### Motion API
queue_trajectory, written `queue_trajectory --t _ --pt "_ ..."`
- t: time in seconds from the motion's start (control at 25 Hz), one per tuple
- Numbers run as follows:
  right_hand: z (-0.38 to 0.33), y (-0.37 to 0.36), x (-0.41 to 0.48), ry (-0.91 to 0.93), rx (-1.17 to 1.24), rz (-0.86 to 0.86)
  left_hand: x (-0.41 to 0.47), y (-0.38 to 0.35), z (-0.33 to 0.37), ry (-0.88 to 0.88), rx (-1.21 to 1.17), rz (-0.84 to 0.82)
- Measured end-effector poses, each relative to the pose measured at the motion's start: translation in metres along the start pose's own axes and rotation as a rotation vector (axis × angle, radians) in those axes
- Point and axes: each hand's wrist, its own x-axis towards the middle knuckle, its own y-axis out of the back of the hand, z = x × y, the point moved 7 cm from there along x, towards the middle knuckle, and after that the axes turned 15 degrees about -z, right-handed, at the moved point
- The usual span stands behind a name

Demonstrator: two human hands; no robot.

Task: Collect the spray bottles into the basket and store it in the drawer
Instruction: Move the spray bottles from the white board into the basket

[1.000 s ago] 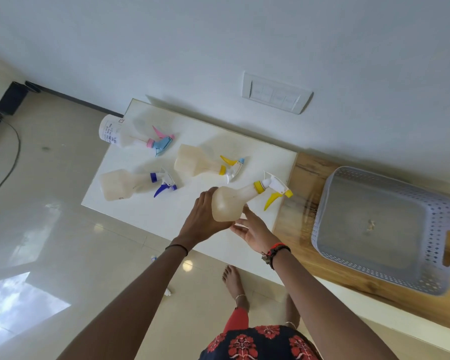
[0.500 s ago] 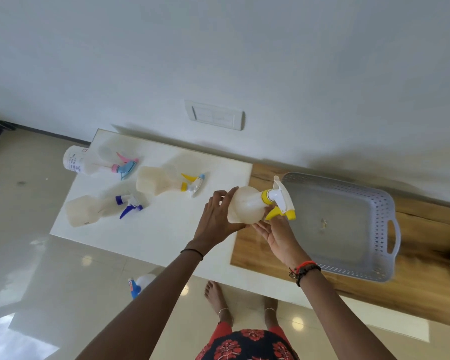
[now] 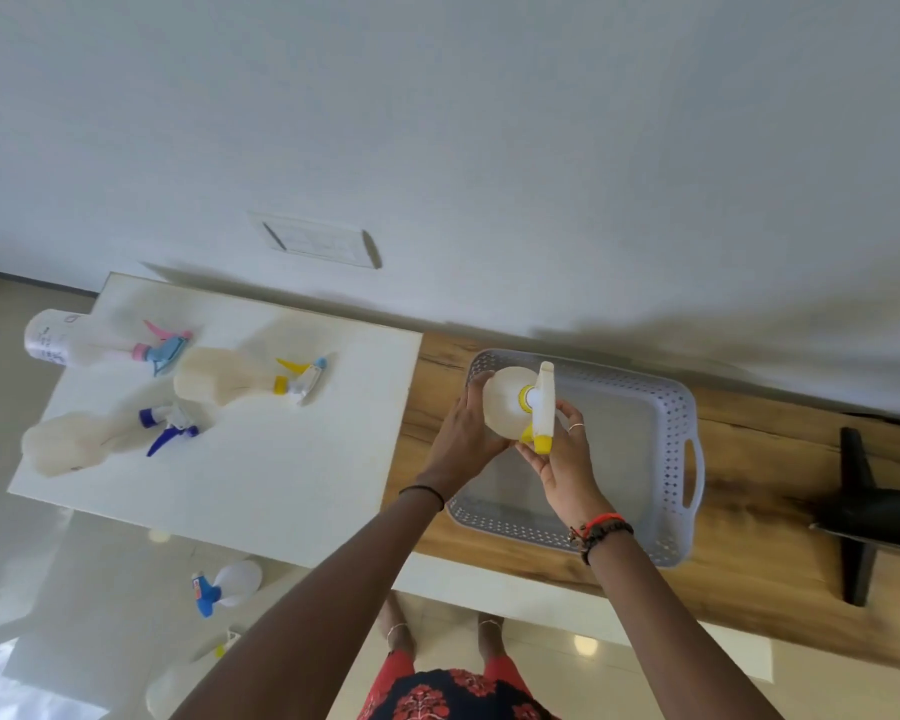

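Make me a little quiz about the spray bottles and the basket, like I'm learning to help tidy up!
1. True or false: the basket already has three bottles lying in it.
2. How many spray bottles lie on the white board?
3. The bottle with the yellow trigger is: A) on the floor, B) held by both the left hand and the right hand over the basket, C) on the white board.

Key: 1 false; 2 three; 3 B.

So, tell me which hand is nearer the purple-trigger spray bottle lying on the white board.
Left. The left hand grips the yellow-trigger bottle on the side facing the purple-trigger spray bottle; the right hand holds its far side.
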Motion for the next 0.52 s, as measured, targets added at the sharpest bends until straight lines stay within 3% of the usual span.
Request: queue_trajectory --t 0.52 --pt "0.019 0.021 0.054 -0.068 0.060 -0.004 0.053 -0.021 -0.036 0.156 0.487 -0.007"
